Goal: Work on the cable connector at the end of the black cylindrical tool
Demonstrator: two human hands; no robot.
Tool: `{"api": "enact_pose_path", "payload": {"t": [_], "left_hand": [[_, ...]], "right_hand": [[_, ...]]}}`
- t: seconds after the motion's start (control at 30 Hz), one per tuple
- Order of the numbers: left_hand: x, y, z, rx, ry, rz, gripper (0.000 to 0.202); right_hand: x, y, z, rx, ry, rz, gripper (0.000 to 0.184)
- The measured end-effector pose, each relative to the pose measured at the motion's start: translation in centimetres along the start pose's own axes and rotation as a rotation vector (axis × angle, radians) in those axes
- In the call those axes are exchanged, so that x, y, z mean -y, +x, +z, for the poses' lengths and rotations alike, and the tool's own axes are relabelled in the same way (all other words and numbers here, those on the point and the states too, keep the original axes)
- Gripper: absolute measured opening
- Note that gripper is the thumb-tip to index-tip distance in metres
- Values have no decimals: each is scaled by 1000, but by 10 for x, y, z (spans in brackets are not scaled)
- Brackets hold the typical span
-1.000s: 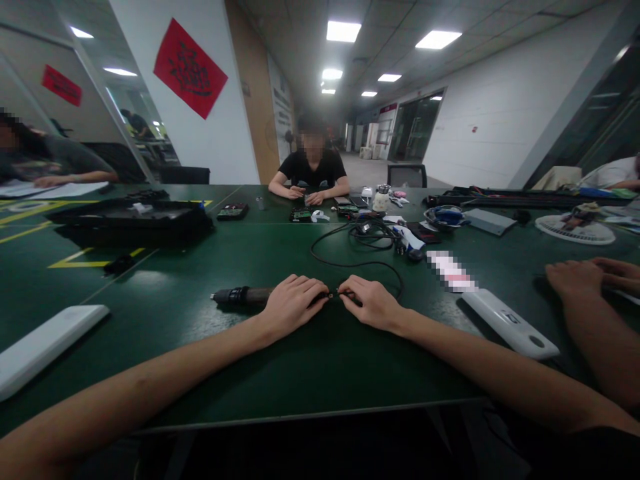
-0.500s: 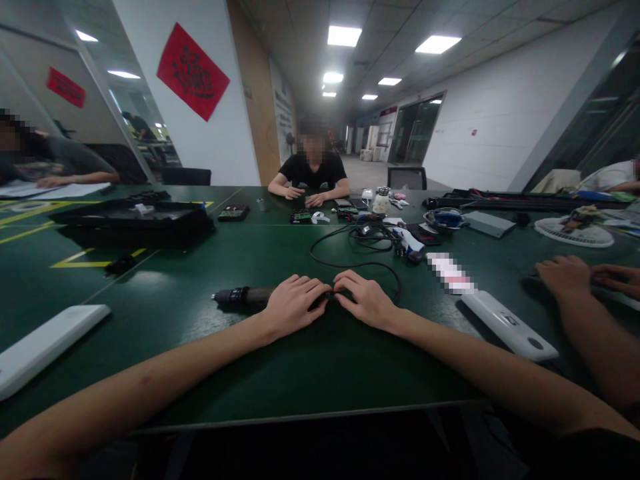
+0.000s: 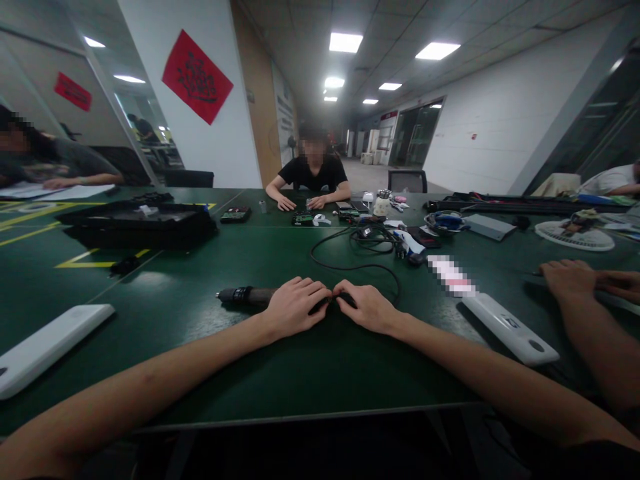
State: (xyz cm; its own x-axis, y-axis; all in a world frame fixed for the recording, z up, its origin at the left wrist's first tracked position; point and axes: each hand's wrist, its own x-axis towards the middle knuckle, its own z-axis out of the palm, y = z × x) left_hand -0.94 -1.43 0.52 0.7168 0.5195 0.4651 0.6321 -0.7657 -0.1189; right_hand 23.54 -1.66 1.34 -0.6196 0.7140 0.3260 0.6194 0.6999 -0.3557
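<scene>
An electric screwdriver (image 3: 249,295) lies on its side on the green table, its tip pointing left. My left hand (image 3: 297,307) is closed over its rear half, so that part is hidden. Fingertips of my right hand (image 3: 367,307) are pinched at the tool's back end, almost touching the left fingers. A black cable (image 3: 356,268) loops from a heap and passes behind my right hand. The fingers hide most of the cable end, but it seems to be in the right hand's grip.
White elongated devices (image 3: 510,328) lie on both sides. A black tray (image 3: 137,223) is at the back left. Circuit boards (image 3: 303,219) lie before a person opposite. Fan part (image 3: 574,235) sits back right. A neighbour's hand (image 3: 570,280) works at the right edge.
My hands stay almost in place at the screwdriver's back end. The view has shifted slightly. The person opposite has lowered one hand to the table.
</scene>
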Motion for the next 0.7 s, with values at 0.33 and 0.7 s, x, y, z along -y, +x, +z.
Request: {"api": "enact_pose_path", "payload": {"t": [0.33, 0.7], "left_hand": [[0, 0, -2, 18, -20, -4, 21], [-2, 1, -5, 27, 2, -4, 22]], "right_hand": [[1, 1, 0, -6, 3, 9, 18], [1, 1, 1, -7, -12, 1, 18]]}}
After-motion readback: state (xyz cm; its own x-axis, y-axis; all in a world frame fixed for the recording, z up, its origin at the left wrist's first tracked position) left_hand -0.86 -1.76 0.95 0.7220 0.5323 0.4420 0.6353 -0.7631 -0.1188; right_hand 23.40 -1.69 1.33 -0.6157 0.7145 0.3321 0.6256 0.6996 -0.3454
